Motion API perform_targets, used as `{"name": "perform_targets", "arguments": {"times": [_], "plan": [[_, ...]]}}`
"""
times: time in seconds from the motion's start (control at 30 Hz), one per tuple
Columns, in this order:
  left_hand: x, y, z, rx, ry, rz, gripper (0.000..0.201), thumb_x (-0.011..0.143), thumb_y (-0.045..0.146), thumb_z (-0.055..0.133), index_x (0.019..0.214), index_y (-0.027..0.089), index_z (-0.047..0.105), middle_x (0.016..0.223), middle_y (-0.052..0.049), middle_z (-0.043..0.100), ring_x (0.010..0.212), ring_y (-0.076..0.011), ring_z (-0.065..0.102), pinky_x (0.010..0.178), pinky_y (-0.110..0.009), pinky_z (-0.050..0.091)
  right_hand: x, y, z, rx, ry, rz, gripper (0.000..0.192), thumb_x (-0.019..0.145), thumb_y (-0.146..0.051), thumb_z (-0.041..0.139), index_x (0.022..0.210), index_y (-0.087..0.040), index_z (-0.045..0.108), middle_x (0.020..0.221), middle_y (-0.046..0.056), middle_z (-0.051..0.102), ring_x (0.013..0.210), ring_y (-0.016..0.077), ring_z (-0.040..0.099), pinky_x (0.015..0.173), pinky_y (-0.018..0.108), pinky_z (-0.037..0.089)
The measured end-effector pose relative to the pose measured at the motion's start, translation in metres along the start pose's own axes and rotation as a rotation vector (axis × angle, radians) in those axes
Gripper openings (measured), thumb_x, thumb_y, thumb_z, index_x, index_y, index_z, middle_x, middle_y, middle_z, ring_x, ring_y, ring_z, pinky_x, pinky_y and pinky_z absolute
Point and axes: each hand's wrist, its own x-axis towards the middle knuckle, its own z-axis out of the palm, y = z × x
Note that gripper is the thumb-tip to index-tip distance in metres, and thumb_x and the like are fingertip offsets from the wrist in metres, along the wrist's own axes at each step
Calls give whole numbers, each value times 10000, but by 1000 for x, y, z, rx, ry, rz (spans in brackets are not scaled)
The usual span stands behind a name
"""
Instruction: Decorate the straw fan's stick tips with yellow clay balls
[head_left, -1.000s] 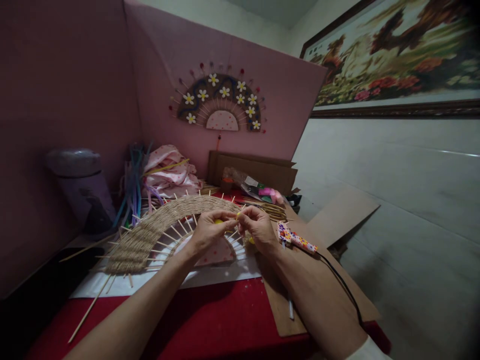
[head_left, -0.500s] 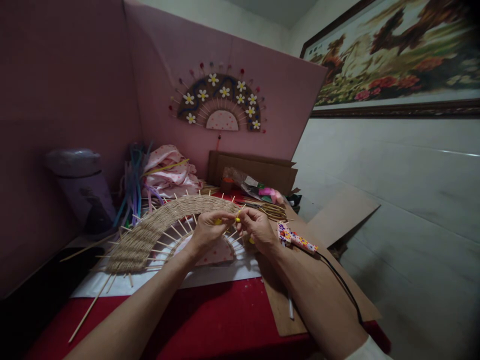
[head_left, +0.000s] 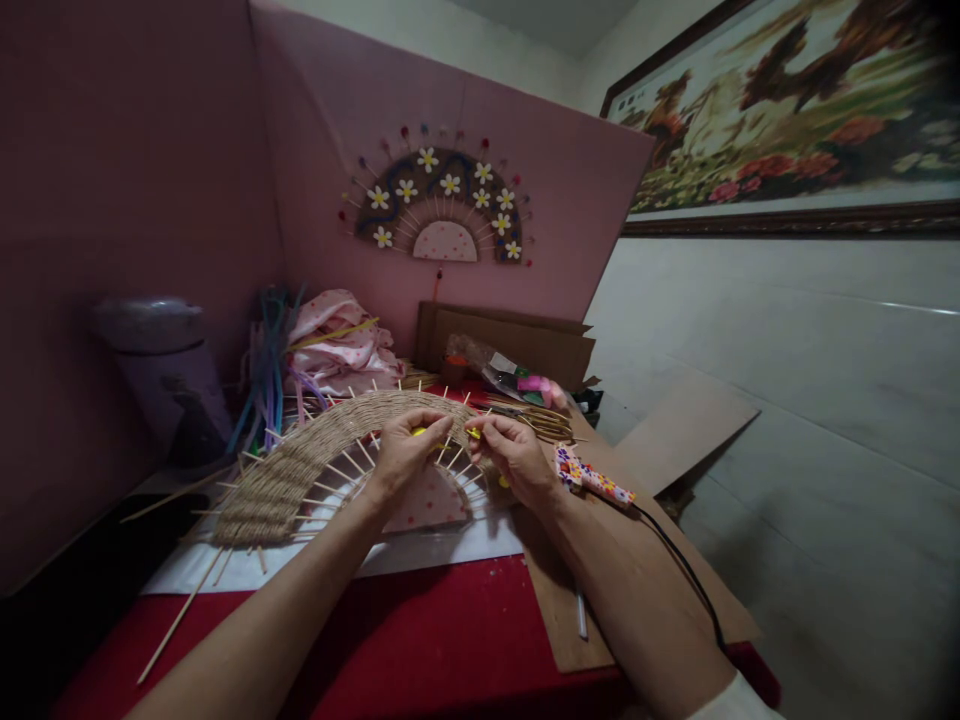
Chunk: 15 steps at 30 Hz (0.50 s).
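— Both hands have crept a little farther up the spokes since a second ago, haven't they?

— Yes, slightly, toward the woven rim. At far left sits a pale lidded pot (head_left: 161, 365), then a heap of pink cloth (head_left: 337, 350) behind the work.

— And the fan itself?

— Flat on white paper (head_left: 450, 545) on the red table (head_left: 420, 650): a half-round woven fan (head_left: 300, 465) with thin sticks radiating out. Over its right part, the left hand (head_left: 401, 455) has fingers curled, pinching a small yellow bead (head_left: 417, 432).

— The right one?

— Just beside it, the right hand (head_left: 517, 455) nips another yellow bit at a stick's tip between thumb and forefinger. Right of that lies a flower-patterned glue gun (head_left: 592, 478) on brown board (head_left: 645, 560), with a finished fan (head_left: 441, 205) on the far pink wall.
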Motion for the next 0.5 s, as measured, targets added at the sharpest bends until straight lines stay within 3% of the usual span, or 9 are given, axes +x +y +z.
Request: {"name": "perform_targets", "arguments": {"times": [0.2, 0.4, 0.5], "plan": [[3, 3, -1, -94, -18, -72, 371, 544, 363, 811, 772, 116, 655, 471, 47, 534, 406, -52, 433, 412, -174, 317, 1, 1, -2, -72, 81, -26, 241, 667, -357, 773, 735, -147, 678, 589, -15, 605, 506, 76, 534, 484, 191, 465], [1, 4, 0, -142, -69, -143, 475, 585, 399, 773, 938, 108, 646, 701, -33, 672, 517, -124, 600, 469, -228, 449, 3, 1, -1, -25, 99, -52, 316, 686, -418, 747, 828, -146, 671, 735, 20, 659, 524, 82, 571, 459, 196, 490], [0, 4, -1, -116, -104, -116, 452, 636, 424, 738, 931, 96, 639, 541, 15, 595, 406, -90, 510, 405, -206, 385, 1, -1, 0, -14, 96, 19, 367, 640, -464, 771, 722, -138, 623, 605, -10, 610, 393, 51, 468, 321, 159, 371]]}}
